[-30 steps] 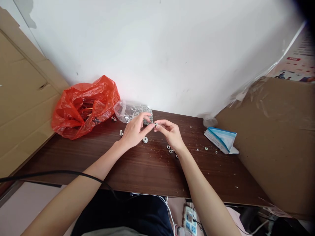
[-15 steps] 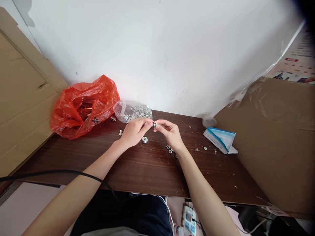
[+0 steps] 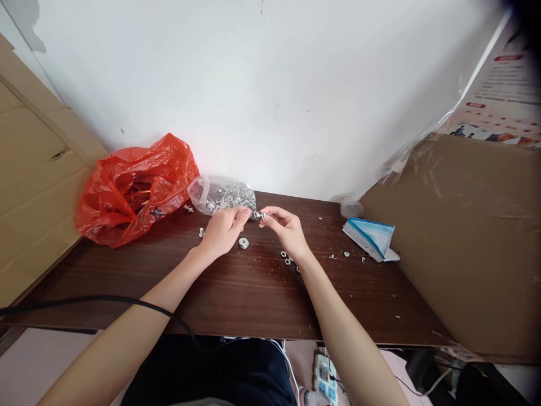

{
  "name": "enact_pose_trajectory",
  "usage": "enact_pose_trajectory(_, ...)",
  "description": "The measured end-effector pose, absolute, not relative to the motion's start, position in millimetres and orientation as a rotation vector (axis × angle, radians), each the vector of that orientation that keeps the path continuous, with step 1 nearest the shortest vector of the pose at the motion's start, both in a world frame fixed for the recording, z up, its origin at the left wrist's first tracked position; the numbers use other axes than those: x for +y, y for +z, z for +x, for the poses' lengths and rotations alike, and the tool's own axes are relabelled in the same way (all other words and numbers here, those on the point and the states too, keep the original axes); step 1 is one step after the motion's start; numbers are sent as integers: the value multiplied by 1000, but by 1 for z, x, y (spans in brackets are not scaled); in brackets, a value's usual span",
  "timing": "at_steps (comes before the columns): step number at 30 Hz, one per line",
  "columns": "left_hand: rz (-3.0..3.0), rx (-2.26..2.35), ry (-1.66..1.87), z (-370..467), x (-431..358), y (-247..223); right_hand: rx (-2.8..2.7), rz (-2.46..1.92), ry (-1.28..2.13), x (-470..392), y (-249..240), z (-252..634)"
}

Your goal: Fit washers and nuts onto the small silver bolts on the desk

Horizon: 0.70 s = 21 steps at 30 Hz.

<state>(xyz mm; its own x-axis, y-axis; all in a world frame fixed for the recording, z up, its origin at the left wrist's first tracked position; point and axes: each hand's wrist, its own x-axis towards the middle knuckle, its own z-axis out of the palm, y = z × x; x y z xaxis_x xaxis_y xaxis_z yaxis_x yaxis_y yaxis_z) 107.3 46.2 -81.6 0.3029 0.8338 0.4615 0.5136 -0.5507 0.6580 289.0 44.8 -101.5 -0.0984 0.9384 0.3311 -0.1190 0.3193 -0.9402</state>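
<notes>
Over the tabletop, a small silver bolt (image 3: 257, 215) bridges the gap between my two hands. My left hand (image 3: 225, 230) is closed, pinching the bolt's left end between thumb and forefinger. On the other end, the thumb and fingers of my right hand (image 3: 286, 230) are closed too; whether a nut sits under those fingertips I cannot make out. Below my left hand lies a stack of round washers (image 3: 244, 243). Another bolt (image 3: 202, 232) stands to its left. Several loose nuts (image 3: 288, 261) lie beside my right wrist, partly hidden by it.
Behind my hands lies a clear plastic bag (image 3: 230, 197) of metal hardware, beside a red plastic bag (image 3: 135, 192). A blue-and-white packet (image 3: 369, 238) and a clear cup (image 3: 351, 208) are at the right. A black cable (image 3: 105, 299) crosses my left forearm. Cardboard (image 3: 469, 242) borders the table.
My fingertips have drawn slightly apart, and more of the metal piece shows between them. The whole view has shifted a little, so everything on the table sits further left.
</notes>
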Motion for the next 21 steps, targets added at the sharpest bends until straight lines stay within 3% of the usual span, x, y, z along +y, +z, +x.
enact_pose_trajectory(7,2312,1266,879,109,42,-78,-1372,-822,1103,47,-103,290)
enact_pose_trajectory(21,2236,1227,1074,103,48,-80,-1352,-783,1167,49,-104,285)
